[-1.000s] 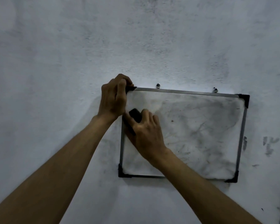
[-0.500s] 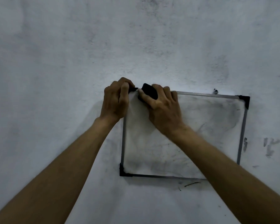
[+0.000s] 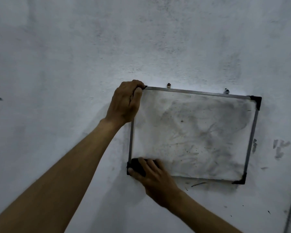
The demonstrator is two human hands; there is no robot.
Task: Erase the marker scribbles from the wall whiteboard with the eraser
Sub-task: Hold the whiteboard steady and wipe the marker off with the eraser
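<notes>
Two bare forearms reach up from the bottom of the view toward a small whiteboard [image 3: 191, 135] hung on a pale wall [image 3: 74, 56]. Nearest is the right hand [image 3: 155, 179], low at the board's bottom left corner, its grip closed around a black eraser [image 3: 137, 166]: the thumb lies under the eraser's left end and the fingers [image 3: 149, 163] drape over its top. The eraser sits pressed on the board just inside that corner, touching the frame's black corner piece. Higher up, the left hand [image 3: 125, 102] has its grip clamped on the board's top left corner, fingers curled over the metal edge and thumb lying on the board's face. The board's surface is smeared grey, with the darkest smudges toward the right side and upper right corner, faint streaks and small specks across the middle, and a cleaner pale band down the left side. Above the top edge two small hooks [image 3: 168, 85] stick out of the wall. To the right of the board the wall carries grey marks [image 3: 280, 149], and a short dark streak lies just below the bottom edge
</notes>
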